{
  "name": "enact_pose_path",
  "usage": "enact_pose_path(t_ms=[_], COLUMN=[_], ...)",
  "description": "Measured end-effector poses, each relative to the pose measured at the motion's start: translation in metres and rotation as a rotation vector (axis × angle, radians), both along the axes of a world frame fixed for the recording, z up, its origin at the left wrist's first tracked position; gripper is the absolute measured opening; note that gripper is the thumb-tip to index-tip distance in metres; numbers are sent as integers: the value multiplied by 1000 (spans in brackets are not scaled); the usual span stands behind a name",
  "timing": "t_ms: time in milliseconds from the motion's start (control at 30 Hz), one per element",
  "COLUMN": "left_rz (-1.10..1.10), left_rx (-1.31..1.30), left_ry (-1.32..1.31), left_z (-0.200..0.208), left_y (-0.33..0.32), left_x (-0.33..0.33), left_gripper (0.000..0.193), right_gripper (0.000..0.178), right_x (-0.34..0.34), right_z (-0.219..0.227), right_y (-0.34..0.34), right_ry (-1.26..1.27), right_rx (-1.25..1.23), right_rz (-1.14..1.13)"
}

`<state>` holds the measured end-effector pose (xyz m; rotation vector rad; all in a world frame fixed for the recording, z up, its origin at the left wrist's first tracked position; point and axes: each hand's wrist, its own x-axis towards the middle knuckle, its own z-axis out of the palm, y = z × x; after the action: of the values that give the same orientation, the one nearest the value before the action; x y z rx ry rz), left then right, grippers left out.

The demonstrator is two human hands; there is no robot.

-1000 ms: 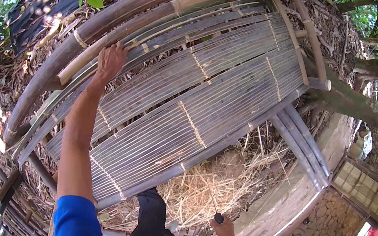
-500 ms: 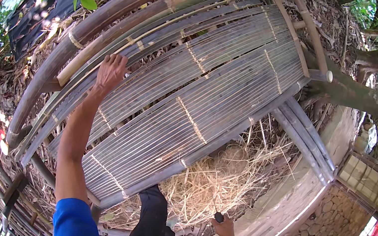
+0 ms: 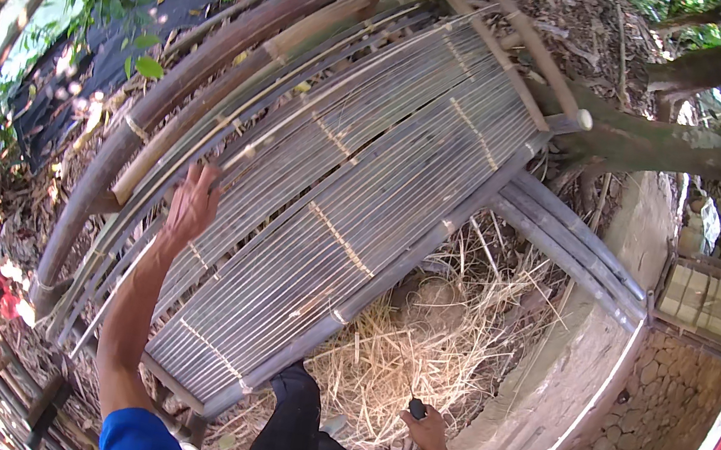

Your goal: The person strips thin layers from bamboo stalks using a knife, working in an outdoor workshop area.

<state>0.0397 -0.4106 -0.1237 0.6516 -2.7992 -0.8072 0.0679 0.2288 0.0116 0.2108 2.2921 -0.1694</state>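
A slatted bamboo bench (image 3: 387, 182) stretches diagonally in front of me, its thin slats tied across by pale bindings. My left hand (image 3: 193, 203) is closed round a long, thin bamboo strip (image 3: 286, 127) at the bench's far-left side. This strip runs lengthwise beside the outermost fixed slats. Low on the right, my right hand (image 3: 430, 430) is closed on a tool with a black handle (image 3: 417, 409). The tool's working end cannot be made out against the straw.
Thick bamboo rails (image 3: 185, 69) form the bench's back. Straw-like shavings (image 3: 404, 358) cover the ground near my leg. Bamboo poles (image 3: 569, 247) jut out toward a low wall edge (image 3: 581, 399) on the right. A tree trunk (image 3: 682, 152) stands beyond the bench end.
The bamboo strip in my left hand has shifted inward, away from the back rails and toward the fixed slats. My left hand has come slightly nearer; my right hand stays low, holding the black-handled tool.
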Motion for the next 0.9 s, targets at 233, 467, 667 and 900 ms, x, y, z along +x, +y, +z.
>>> enact_pose_path(t_ms=[233, 467, 667, 900], left_rz=[10, 16, -351, -653], left_rx=[226, 490, 984, 1093], left_ry=[118, 340, 580, 853], left_z=[171, 431, 593, 602], left_y=[45, 129, 272, 415], left_x=[15, -5, -40, -58], left_gripper=[42, 42, 27, 33], right_gripper=[61, 43, 50, 49], right_x=[15, 65, 124, 191], right_z=[31, 40, 39, 86], right_y=[21, 57, 129, 172], right_ry=[49, 284, 467, 376], right_rx=[-134, -529, -522, -606], right_rz=[-229, -376, -434, -968])
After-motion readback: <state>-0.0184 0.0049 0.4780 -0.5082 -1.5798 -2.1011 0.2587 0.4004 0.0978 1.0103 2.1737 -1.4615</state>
